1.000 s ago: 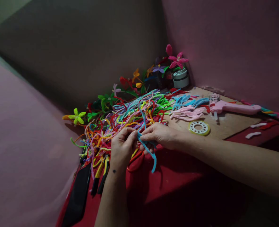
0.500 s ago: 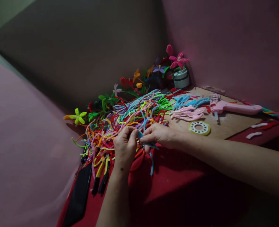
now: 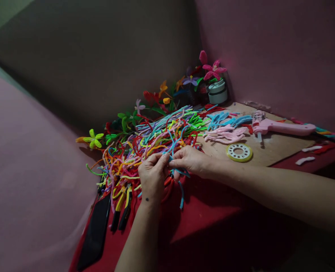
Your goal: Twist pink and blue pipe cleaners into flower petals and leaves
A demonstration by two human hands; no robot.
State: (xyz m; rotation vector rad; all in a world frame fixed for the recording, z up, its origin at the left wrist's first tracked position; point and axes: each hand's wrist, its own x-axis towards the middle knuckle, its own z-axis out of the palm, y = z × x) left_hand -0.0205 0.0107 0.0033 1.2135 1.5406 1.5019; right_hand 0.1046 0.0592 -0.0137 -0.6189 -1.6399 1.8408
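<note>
Blue pipe cleaners [image 3: 181,195] are pinched between my two hands over the front of a red-covered table. My left hand [image 3: 154,172] is closed, thumb and forefinger gripping one part. Close against it, my right hand [image 3: 190,161] is closed on the same blue bundle, with strands poking up above and one hanging below. The exact grip is partly hidden by the fingers. Behind my hands spreads a tangled heap of multicoloured pipe cleaners [image 3: 158,132]. A pair of yellow-and-black pliers [image 3: 122,209] lies left of my left wrist. Red handles [image 3: 169,181] show just under my hands.
A pink glue gun [image 3: 283,127] rests on a wooden board [image 3: 265,155] at the right, beside a yellow-rimmed tape roll [image 3: 239,152] and pink pipe-cleaner pieces [image 3: 227,134]. A black phone-like slab [image 3: 95,234] lies front left. Pipe-cleaner flowers [image 3: 214,70] and a lidded jar [image 3: 217,92] stand behind.
My left hand has shifted slightly right and its fingers have moved on the blue piece, which now shows less between my hands. The right hand has barely moved.
</note>
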